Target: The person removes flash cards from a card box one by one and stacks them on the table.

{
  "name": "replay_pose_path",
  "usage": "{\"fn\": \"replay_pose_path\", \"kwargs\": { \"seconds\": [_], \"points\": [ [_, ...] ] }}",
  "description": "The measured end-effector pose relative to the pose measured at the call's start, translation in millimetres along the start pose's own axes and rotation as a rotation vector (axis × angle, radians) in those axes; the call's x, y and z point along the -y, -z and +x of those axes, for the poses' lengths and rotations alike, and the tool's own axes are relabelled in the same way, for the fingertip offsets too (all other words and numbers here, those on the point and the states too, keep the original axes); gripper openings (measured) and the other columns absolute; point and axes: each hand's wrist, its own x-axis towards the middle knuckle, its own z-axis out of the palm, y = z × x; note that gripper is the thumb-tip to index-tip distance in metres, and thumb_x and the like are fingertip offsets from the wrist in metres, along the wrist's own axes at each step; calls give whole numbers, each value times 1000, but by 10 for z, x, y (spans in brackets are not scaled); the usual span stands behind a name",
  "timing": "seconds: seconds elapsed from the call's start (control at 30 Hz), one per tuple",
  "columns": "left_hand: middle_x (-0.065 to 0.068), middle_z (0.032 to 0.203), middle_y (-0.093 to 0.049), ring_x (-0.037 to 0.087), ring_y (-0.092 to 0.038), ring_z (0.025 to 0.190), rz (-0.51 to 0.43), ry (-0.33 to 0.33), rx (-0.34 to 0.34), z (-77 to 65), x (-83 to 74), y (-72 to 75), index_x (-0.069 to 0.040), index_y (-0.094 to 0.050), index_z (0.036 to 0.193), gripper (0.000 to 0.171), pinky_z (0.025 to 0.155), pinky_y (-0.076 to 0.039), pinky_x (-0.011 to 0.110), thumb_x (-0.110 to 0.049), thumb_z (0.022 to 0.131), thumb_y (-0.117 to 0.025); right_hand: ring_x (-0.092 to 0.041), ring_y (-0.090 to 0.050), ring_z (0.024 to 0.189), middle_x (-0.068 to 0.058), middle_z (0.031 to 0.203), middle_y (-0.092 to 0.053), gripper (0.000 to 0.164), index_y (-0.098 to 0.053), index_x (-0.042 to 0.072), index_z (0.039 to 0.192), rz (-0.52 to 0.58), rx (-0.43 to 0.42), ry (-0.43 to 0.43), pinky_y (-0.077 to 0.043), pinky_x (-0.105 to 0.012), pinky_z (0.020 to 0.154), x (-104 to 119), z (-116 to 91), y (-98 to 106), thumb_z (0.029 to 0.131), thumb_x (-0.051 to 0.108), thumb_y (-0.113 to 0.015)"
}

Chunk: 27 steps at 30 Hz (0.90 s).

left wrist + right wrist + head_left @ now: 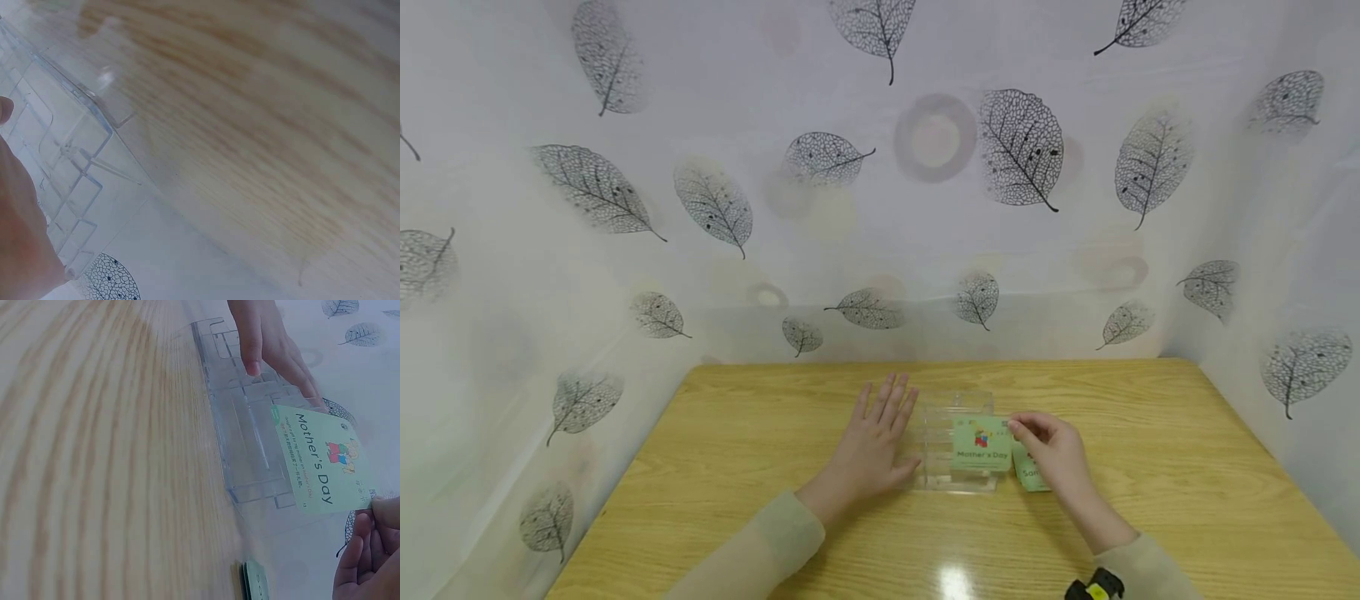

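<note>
A clear plastic tiered card rack (937,454) stands on the table, its steps showing in the right wrist view. My right hand (1062,457) pinches a light green card (979,450) by its edge, thumb against fingers. The card reads "Mother's Day", with a small colourful picture, and overlaps the rack in the head view. Fingers spread and straight, my left hand (876,442) lies along the left side of the rack. Below my right hand is a small stack of green cards (1028,472), partly hidden by that hand in the head view.
The wooden table (760,450) reaches back to a pale curtain (865,233) printed with dark leaves, which also encloses both sides. A dark band with a yellow part (1097,590) sits at the right sleeve.
</note>
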Motion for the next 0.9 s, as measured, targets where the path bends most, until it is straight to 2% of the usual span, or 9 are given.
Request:
{"fn": "replay_pose_path", "kwargs": {
  "seconds": [0.23, 0.43, 0.6, 0.73, 0.9],
  "points": [
    [19, 179, -4, 37, -15, 167, 9, -5, -12, 5, 4, -2, -7, -14, 171, 101, 134, -22, 57, -74, 101, -42, 3, -61, 80, -12, 104, -77, 26, -73, -8, 121, 11, 3, -17, -60, -22, 67, -22, -9, 59, 105, 11, -66],
    [19, 179, -14, 36, -18, 166, 25, -11, -35, 9, 6, -15, -7, -19, 170, 101, 134, -24, 57, -75, 100, -43, 1, -62, 81, -8, 103, -75, 30, -71, -7, 126, 21, 1, -43, -59, -21, 68, -45, -11, 107, 106, 16, -66],
    [19, 178, -16, 37, -19, 166, 36, -13, -36, 8, 4, -26, -7, -18, 170, 101, 134, -24, 57, -75, 100, -43, -1, -62, 83, -8, 106, -75, 31, -70, -7, 127, 10, -4, -65, -57, -20, 70, -65, -10, 138, 107, 16, -65],
    [20, 178, -14, 37, -19, 166, 24, -15, -35, 10, 8, -32, -7, -18, 170, 101, 133, -24, 57, -75, 100, -43, 2, -61, 86, -9, 112, -75, 33, -68, -7, 130, 5, 2, -84, -57, -18, 74, -84, -6, 157, 107, 17, -64],
    [19, 179, -7, 37, -18, 166, 19, -14, -20, 9, 8, -19, -7, -14, 171, 102, 134, -23, 58, -74, 100, -42, 5, -60, 85, -15, 116, -75, 33, -68, -9, 129, -8, -11, -66, -57, -17, 76, -93, -6, 187, 108, 15, -63]
  ]
}}
